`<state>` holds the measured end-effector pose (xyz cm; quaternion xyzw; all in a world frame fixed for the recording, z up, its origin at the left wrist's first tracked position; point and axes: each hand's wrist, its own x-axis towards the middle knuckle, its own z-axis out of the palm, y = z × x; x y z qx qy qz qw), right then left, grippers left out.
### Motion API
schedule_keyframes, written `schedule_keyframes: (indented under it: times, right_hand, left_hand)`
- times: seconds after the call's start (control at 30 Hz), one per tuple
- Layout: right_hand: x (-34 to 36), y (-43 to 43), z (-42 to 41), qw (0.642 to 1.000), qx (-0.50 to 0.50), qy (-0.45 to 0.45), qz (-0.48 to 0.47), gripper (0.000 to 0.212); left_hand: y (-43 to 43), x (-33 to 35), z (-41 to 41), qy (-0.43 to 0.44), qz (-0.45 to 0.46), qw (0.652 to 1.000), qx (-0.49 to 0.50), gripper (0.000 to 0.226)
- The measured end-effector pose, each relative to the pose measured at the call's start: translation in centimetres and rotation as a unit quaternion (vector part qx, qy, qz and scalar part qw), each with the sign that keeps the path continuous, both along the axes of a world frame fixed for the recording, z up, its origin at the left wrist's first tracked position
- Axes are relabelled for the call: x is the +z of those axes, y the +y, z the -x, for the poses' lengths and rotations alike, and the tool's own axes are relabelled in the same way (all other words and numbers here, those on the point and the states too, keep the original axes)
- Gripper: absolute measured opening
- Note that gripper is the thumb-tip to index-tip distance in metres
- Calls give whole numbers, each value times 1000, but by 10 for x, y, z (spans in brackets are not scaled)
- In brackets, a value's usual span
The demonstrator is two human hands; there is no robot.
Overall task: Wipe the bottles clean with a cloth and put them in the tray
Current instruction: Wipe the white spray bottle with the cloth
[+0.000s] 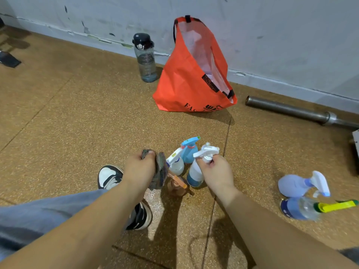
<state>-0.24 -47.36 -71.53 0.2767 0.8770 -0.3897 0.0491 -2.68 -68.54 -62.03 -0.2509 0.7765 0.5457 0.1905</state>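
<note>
My left hand (140,167) grips a grey cloth (161,171) bunched in its fingers. My right hand (215,171) holds the neck of a white-topped spray bottle (195,174) with blue liquid, standing on the floor. Just behind it stand a blue spray bottle (188,150) and a white one with a blue-and-yellow trigger (175,164). A brownish bottle with an orange nozzle (177,186) sits partly hidden under the cloth. To the right, a pale blue spray bottle (299,185) and a yellow-nozzled bottle (303,208) lie on their sides. No tray is in view.
An orange bag (186,80) leans against the wall, with a large clear water bottle (145,59) to its left. A metal barbell end (297,111) lies at the right along the wall. My shoe (109,177) and trouser leg are at the left on the cork floor.
</note>
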Motion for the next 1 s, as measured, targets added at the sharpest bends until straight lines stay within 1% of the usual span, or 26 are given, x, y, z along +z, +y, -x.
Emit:
schedule_keyframes:
  times: [0.13,0.27,0.37,0.53,0.63,0.7,0.77,0.83,0.93,1.0]
  right_hand:
    - [51,26,-10,999,13,20,-44,48]
    - [109,53,-24,998,30,54,-5,42]
    - [161,68,-40,995,76,67,16,41]
    - [247,88,-67,986,148,79,-21,45]
    - [283,89,-81,973,190,84,-104,49]
    - [296,88,-88,957,213,88,-175,52]
    - [300,86,-95,943,235,92,-218,50]
    - [298,86,-99,939,244,86,-227,48]
    - [285,88,-97,940,243,67,-231,47]
    - [279,89,-91,939,241,56,-238,47]
  left_hand:
    - [13,28,-6,24,-2,999,-25,29]
    - [35,65,-12,45,-33,996,-73,25]
    - [52,101,-16,80,-59,988,-119,25]
    - [73,154,-24,134,-83,969,-191,26]
    - [82,176,-30,151,-136,957,-205,35]
    - [88,185,-34,173,-156,951,-205,39]
    - [90,189,-36,198,-170,941,-215,42]
    - [90,190,-39,217,-184,932,-224,43]
    - [91,198,-42,262,-170,923,-223,42]
    - [97,203,-46,305,-162,910,-229,46]
